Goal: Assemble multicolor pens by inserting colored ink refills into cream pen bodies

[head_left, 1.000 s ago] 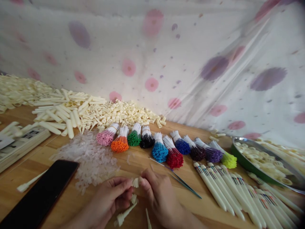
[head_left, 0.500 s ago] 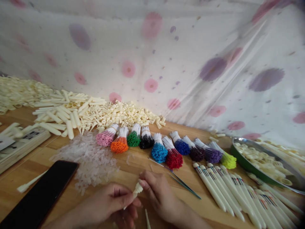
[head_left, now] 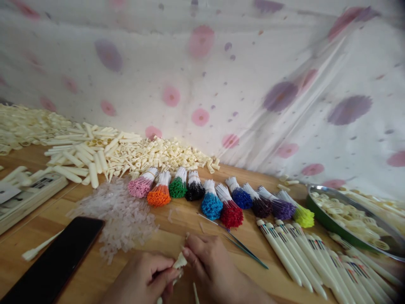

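Observation:
Low in the middle of the view, my left hand (head_left: 155, 274) is closed around a small cream plastic pen part (head_left: 180, 261). My right hand (head_left: 205, 257) is closed at the upper end of the same part, thumb and fingers pressed together. Fingers cover much of the part, so its full shape is hidden. Below and between the hands, a thin pointed cream piece (head_left: 195, 292) lies on the wooden table. Just beyond my right hand are tweezers (head_left: 247, 252) and a single blue-tipped refill (head_left: 209, 218).
Bundles of coloured refills (head_left: 211, 200) stand in a row. Clear plastic bits (head_left: 120, 219) and a black phone (head_left: 60, 261) lie left. Multicolour pens (head_left: 284, 253) and a green-sided metal tray (head_left: 335, 230) are right. Cream parts (head_left: 164, 154) are heaped before a flowered curtain (head_left: 202, 76).
My left hand has turned and its fingers have curled in more tightly, lower around the cream part. The part now shows at a different tilt. My view has shifted slightly.

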Available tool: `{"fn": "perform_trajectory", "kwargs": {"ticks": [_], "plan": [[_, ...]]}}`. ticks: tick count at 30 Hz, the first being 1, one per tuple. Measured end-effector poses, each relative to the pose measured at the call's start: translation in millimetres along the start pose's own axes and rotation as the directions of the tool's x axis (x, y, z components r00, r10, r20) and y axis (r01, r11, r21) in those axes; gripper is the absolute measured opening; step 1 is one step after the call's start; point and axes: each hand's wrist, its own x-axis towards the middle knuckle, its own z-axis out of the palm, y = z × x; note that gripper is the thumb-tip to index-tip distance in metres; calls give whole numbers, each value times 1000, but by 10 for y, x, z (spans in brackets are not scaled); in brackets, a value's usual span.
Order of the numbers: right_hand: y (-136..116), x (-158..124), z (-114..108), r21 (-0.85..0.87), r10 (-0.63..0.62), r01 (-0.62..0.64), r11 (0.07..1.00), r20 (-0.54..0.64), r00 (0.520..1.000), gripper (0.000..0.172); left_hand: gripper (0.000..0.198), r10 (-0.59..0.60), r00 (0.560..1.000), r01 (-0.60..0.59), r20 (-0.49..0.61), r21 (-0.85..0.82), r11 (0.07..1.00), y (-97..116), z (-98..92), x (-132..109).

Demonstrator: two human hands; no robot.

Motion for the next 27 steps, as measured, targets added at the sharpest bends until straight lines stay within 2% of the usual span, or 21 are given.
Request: {"fn": "perform_trajectory", "kwargs": {"ticks": [3, 6, 7, 9, 11, 13, 15, 17, 19, 22, 25, 27], "plan": [[15, -1, -4, -39, -31, 31, 999, 2, 1000, 40, 36, 102, 993, -95, -62, 109, 989, -24, 27, 0], [59, 11, -24, -26, -58, 59, 998, 30, 998, 37, 37, 39, 999, -37, -21, 71, 997, -53, 38, 26], [86, 21, -36, -16, -36, 36, 999, 28, 999, 36, 36, 11, 1000, -10, -10, 48, 999, -46, 17, 33], [166, 48, -76, -35, 85, -85, 996, -3, 996, 37, 32, -5, 999, 5, -40, -10, 1000, 9, -84, 35], [271, 81, -143, -94, 243, -248, 964, -55, 968, 39, 28, 19, 983, -33, -180, -74, 997, 115, -253, 17], [379, 107, -225, -164, 355, -366, 916, -93, 930, 42, 32, 11, 943, -50, -333, -109, 993, 231, -437, -9], [459, 117, -294, -220, 403, -416, 882, -106, 909, 45, 37, -23, 894, -62, -447, -175, 983, 301, -577, -29], [499, 112, -321, -274, 429, -442, 854, -110, 897, 46, 38, -37, 861, -66, -507, -185, 981, 289, -652, -34], [507, 97, -299, -329, 441, -454, 828, -117, 890, 46, 36, 3, 844, -71, -536, -106, 992, 206, -694, -21], [502, 77, -212, -410, 441, -453, 792, -130, 888, 46, 31, 151, 819, -63, -554, 174, 983, 47, -823, 16], [510, 64, -131, -471, 417, -425, 773, -128, 900, 43, 30, 260, 775, 16, -576, 428, 903, -33, -1148, 68], [517, 54, -103, -497, 391, -398, 771, -122, 912, 42, 27, 257, 732, 68, -631, 443, 894, -28, -1461, 114]]}}
